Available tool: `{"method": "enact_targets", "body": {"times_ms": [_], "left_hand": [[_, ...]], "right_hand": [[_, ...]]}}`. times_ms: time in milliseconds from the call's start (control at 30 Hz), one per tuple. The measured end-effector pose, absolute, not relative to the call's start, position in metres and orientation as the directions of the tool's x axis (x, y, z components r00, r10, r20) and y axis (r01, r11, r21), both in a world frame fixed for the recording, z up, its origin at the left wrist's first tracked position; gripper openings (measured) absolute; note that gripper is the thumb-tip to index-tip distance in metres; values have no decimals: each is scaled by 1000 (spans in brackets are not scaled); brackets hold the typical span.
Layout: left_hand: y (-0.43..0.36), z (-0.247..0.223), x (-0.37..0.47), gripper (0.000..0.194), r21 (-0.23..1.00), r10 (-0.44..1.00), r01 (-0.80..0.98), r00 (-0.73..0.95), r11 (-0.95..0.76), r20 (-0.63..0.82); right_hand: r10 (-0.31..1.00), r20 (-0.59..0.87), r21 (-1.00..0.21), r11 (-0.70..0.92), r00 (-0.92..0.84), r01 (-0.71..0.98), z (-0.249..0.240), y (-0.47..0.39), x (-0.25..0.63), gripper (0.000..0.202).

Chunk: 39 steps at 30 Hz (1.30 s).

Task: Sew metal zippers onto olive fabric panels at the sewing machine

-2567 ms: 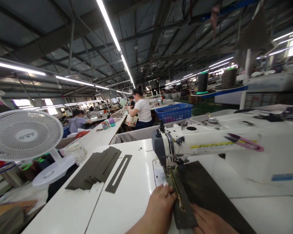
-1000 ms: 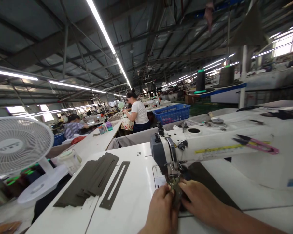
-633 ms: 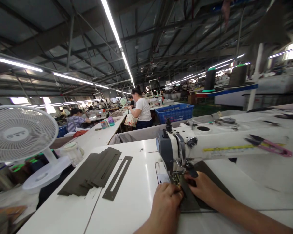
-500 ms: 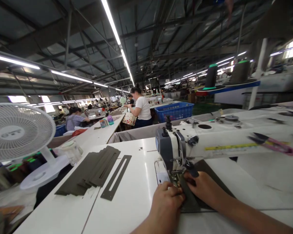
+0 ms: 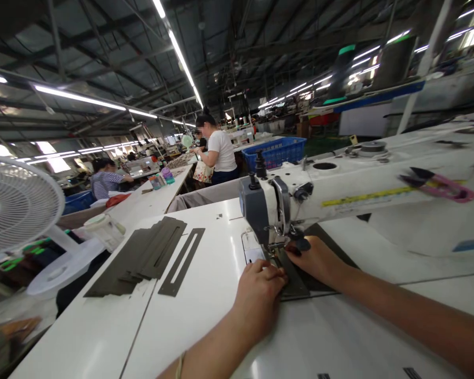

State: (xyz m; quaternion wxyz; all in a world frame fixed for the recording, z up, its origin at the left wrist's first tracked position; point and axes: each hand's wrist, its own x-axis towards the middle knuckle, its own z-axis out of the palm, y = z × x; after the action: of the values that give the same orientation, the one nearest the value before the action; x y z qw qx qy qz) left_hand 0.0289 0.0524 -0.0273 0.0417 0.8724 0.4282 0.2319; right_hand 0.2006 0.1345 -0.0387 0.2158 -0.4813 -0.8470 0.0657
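My left hand point(image 5: 258, 297) rests at the near left of the sewing machine's point(image 5: 266, 210) needle area, its bent fingers closed on the edge of a dark olive-grey fabric piece point(image 5: 297, 286). On the far right of that piece, my right hand point(image 5: 316, 260) has its fingers drawn together close by the presser foot, gripping the fabric. The fingertips and the needle point are partly hidden. To the left lies a fanned stack of dark panels point(image 5: 130, 255), with one slotted strip point(image 5: 181, 261) apart beside it.
A white fan point(image 5: 63, 252) stands left of the stack, near a clear plastic jar point(image 5: 105, 231). Pink-handled thread snips point(image 5: 438, 185) lie against the machine arm. Beyond the table are a blue crate point(image 5: 274, 152) and a co-worker in a white shirt point(image 5: 223, 151).
The view has shifted, so the table things sit higher and slightly left in the picture. More of my forearms shows. Both hands stay by the needle on the fabric.
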Motion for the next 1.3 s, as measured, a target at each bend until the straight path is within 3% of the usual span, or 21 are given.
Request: {"method": "enact_targets", "body": {"times_ms": [200,433,767,933,1100,1167,1300], "left_hand": [[53,-24,30,23,272,759,717,546,-642,354],[52,-24,29,25,259,758,721,552,-643,348],[54,-26,28,26,250,748,712,567,-656,346],[50,-26,28,30,279,739,691,564,-667,370],[39,-30,23,45,354,784,717,439,-600,439],[35,-34,22,37,358,794,737,390,-573,467],[34,-39,23,30,263,742,736,451,-623,496]], "right_hand": [[877,313,-237,443,-364,864,-39,130,199,27],[859,285,-214,490,-426,845,-33,125,199,18],[935,230,-208,320,-271,924,-47,140,190,23],[857,319,-260,490,-404,832,-37,116,200,19],[614,471,-303,787,-633,538,-47,70,225,28],[588,486,-328,808,-646,489,-54,62,230,30],[583,460,-320,812,-669,488,-56,65,230,32]]}}
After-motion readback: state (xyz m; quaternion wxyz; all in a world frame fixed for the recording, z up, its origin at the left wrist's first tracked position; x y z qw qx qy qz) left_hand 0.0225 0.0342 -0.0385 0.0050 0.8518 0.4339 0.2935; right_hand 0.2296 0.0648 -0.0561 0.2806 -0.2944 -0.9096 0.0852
